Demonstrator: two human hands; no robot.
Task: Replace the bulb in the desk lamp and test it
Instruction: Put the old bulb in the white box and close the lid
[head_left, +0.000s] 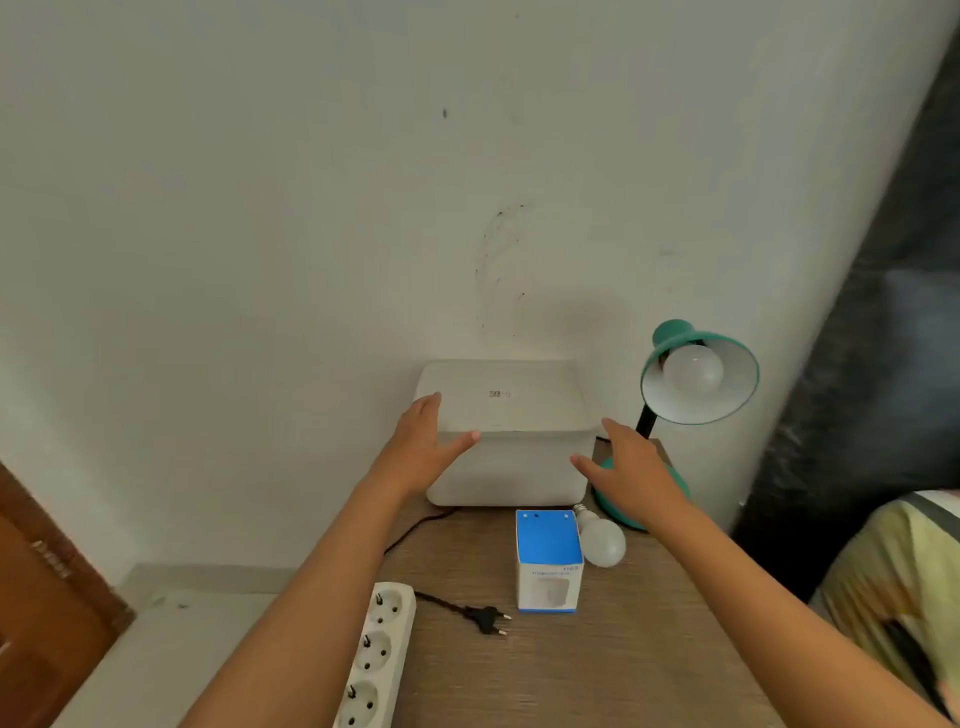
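Two bulbs are in view: one bulb in the lamp, screwed into the shade, and one loose bulb lying on its side on the table, touching the right side of a single blue-and-white carton that stands upright. There is one desk lamp, one power strip with three sockets visible at the table's left edge, and one black plug lying unplugged beside it.

The lamp is teal with a white-lined shade tilted toward the camera, a black neck and a round teal base at the table's back right corner.

Both hands are open and hold nothing: the left hand rests against the left side of a white box-shaped device, and the right hand hovers over the lamp's base (fingers spread).

The table is brown wood grain, set against a scuffed white wall. A dark curtain hangs at right.
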